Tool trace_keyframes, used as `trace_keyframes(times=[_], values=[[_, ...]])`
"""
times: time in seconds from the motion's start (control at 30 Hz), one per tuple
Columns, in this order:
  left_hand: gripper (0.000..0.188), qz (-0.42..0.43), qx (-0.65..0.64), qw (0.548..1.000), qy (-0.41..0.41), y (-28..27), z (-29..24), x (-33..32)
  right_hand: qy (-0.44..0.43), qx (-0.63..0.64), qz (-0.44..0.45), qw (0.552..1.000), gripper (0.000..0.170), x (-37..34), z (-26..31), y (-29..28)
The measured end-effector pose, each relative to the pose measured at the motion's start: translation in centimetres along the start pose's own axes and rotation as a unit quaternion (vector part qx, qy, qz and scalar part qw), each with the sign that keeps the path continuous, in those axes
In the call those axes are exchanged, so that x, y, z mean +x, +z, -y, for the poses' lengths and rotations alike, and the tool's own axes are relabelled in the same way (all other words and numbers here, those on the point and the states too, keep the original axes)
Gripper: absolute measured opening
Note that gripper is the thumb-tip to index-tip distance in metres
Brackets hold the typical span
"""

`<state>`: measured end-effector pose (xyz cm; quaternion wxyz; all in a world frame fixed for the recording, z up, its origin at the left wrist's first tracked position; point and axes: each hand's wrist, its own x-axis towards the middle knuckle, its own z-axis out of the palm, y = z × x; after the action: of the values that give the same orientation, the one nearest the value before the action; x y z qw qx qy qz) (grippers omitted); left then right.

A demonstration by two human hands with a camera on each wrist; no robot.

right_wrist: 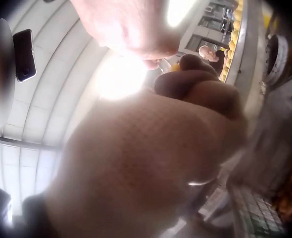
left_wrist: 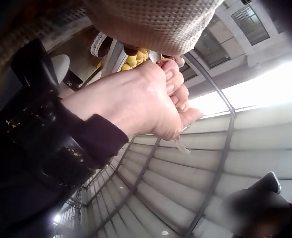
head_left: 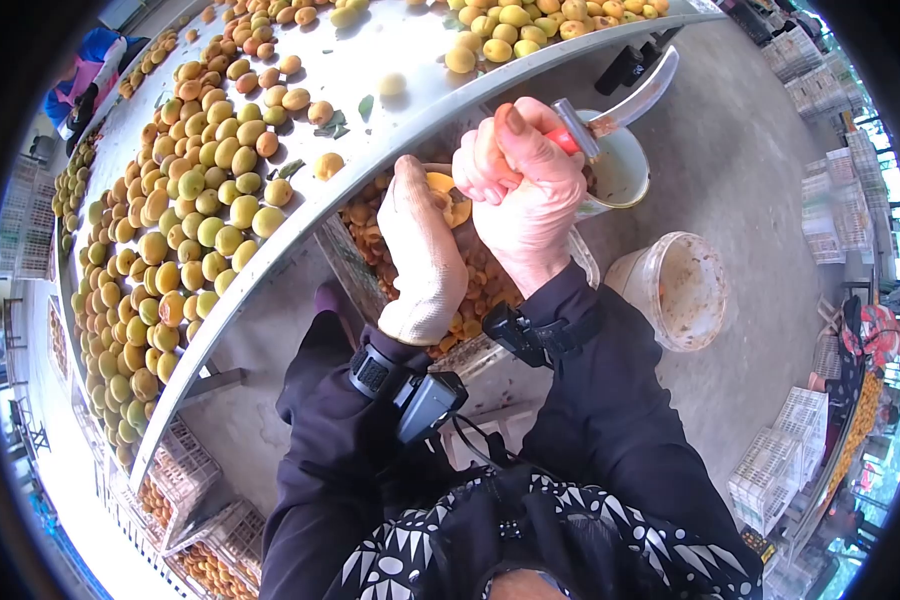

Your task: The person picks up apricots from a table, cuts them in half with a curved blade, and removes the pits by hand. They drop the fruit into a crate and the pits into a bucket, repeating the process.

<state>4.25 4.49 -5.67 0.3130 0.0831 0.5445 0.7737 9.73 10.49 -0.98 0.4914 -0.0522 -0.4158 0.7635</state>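
My right hand (head_left: 530, 185) grips the red handle of a knife (head_left: 642, 95), its curved blade pointing up and right, away from the left hand. My left hand (head_left: 422, 255), in a pale knit glove, is close beside it and holds a cut yellow apricot (head_left: 440, 183), mostly hidden by the fingers. In the right wrist view a bit of yellow apricot (right_wrist: 175, 67) shows by the left fingertips. Below both hands is a crate (head_left: 355, 262) of cut orange apricot pieces. The left wrist view has the right hand (left_wrist: 141, 96) curled, under the gloved left hand (left_wrist: 151, 25).
A pale table (head_left: 305, 205) with a raised edge bears many whole apricots (head_left: 210, 190) and several leaves. Two white buckets (head_left: 670, 290) stand on the floor at right. Stacked crates (head_left: 782, 460) line the right side; a person (head_left: 85, 80) is at the far left.
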Motion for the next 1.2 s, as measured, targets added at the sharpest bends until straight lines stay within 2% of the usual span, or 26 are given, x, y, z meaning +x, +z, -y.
trace_keyframes(times=[0.1, 0.17, 0.23, 0.37, 0.4, 0.47, 0.5, 0.57, 0.6, 0.63, 0.67, 0.7, 0.73, 0.77, 0.8, 0.83, 0.87, 0.9, 0.93, 0.97, 1.0, 1.07, 1.1, 1.13, 1.2], values=[[0.039, 0.018, 0.003, 0.999, 0.028, -0.3, -0.7, -0.8, 0.005, 0.020, 0.005, 1.000, 0.034, -0.3, -0.6, -0.1], [0.027, 0.080, 0.081, 0.993, 0.040, -1.2, -0.8, -0.6, 0.026, 0.046, -0.007, 0.999, 0.028, -0.5, -1.0, -0.2], [0.028, 0.141, 0.157, 0.976, 0.051, -2.4, -0.9, -0.1, 0.028, 0.016, -0.004, 0.999, 0.029, -0.7, -1.4, -0.2], [0.058, 0.257, 0.305, 0.915, 0.069, -4.8, -0.4, 0.7, 0.035, -0.062, 0.015, 0.997, 0.029, -1.0, -1.7, -0.3], [0.058, 0.256, 0.304, 0.915, 0.068, -5.1, 0.1, 1.1, 0.034, -0.089, 0.023, 0.995, 0.029, -1.0, -1.8, -0.4], [0.086, 0.282, 0.206, 0.936, 0.051, -5.6, 1.0, 2.1, 0.034, -0.088, 0.029, 0.995, 0.029, -1.0, -2.0, -0.4], [0.086, 0.281, 0.206, 0.936, 0.052, -5.6, 0.7, 2.1, 0.031, -0.088, 0.036, 0.995, 0.029, -1.0, -2.1, -0.4], [0.059, 0.273, 0.357, 0.853, 0.264, -5.6, -0.1, 1.9, 0.024, -0.069, 0.029, 0.997, 0.029, -0.9, -1.9, -0.1], [0.059, 0.273, 0.358, 0.852, 0.268, -5.0, -1.1, 1.5, 0.014, -0.049, 0.023, 0.998, 0.029, -0.7, -1.8, 0.0], [0.044, 0.225, 0.168, 0.956, 0.086, -4.0, -2.4, 0.8, -0.014, -0.036, 0.041, 0.998, 0.026, -0.2, -1.6, -0.1], [0.036, 0.160, -0.035, 0.981, -0.105, -3.5, -3.2, 0.6, -0.045, -0.011, 0.054, 0.997, 0.021, 0.1, -1.4, -0.1], [0.044, 0.194, -0.054, 0.975, -0.089, -3.6, -3.1, 0.8, -0.069, -0.026, 0.025, 0.997, 0.019, 0.4, -0.5, 0.7], [0.041, 0.190, -0.148, 0.947, -0.215, -4.0, -3.4, 2.3, -0.092, -0.040, -0.004, 0.995, 0.018, 0.6, 0.4, 1.5], [0.040, 0.158, -0.163, 0.957, -0.180, -3.7, -3.2, 2.5, -0.092, -0.078, -0.004, 0.993, 0.018, 0.8, 1.3, 1.2], [0.040, 0.127, -0.177, 0.966, -0.143, -3.2, -3.5, 2.5, -0.063, -0.154, -0.051, 0.985, 0.018, 0.6, 2.0, 1.5], [0.040, 0.158, -0.176, 0.967, -0.092, -3.6, -3.5, 2.9, -0.013, -0.181, -0.088, 0.979, 0.019, 0.6, 1.9, 1.4], [0.040, 0.160, -0.175, 0.967, -0.090, -3.4, -3.6, 3.1, 0.038, -0.209, -0.125, 0.969, 0.021, 0.5, 1.6, 1.1], [0.039, 0.142, -0.144, 0.979, -0.016, -2.9, -4.1, 3.0, 0.112, -0.215, -0.112, 0.964, 0.024, 0.6, 1.1, 0.6], [0.039, 0.125, -0.112, 0.984, 0.059, -2.3, -4.6, 3.0, 0.204, -0.202, -0.145, 0.947, 0.028, 0.4, 0.6, 0.4], [0.039, 0.126, -0.058, 0.986, 0.091, -2.2, -5.3, 2.5, 0.249, -0.178, -0.140, 0.942, 0.031, 0.2, 0.1, 0.3], [0.039, 0.128, -0.058, 0.986, 0.091, -1.8, -5.6, 1.9, 0.294, -0.154, -0.135, 0.933, 0.034, 0.0, -0.3, 0.4], [0.040, 0.147, 0.009, 0.975, 0.164, -1.0, -5.6, 0.9, 0.297, -0.073, -0.083, 0.948, 0.037, -0.2, -0.5, 0.5], [0.044, 0.179, 0.033, 0.973, 0.144, -1.2, -5.4, 0.5, 0.285, -0.058, -0.086, 0.953, 0.035, -0.1, -0.6, 0.5], [0.046, 0.208, 0.071, 0.951, 0.218, -1.3, -4.4, 1.5, 0.273, -0.043, -0.089, 0.957, 0.033, -0.1, -0.7, 0.3], [0.045, 0.242, 0.143, 0.927, 0.249, -1.8, -3.8, 1.8, 0.259, -0.055, -0.094, 0.960, 0.031, 0.1, -0.2, -0.6]])
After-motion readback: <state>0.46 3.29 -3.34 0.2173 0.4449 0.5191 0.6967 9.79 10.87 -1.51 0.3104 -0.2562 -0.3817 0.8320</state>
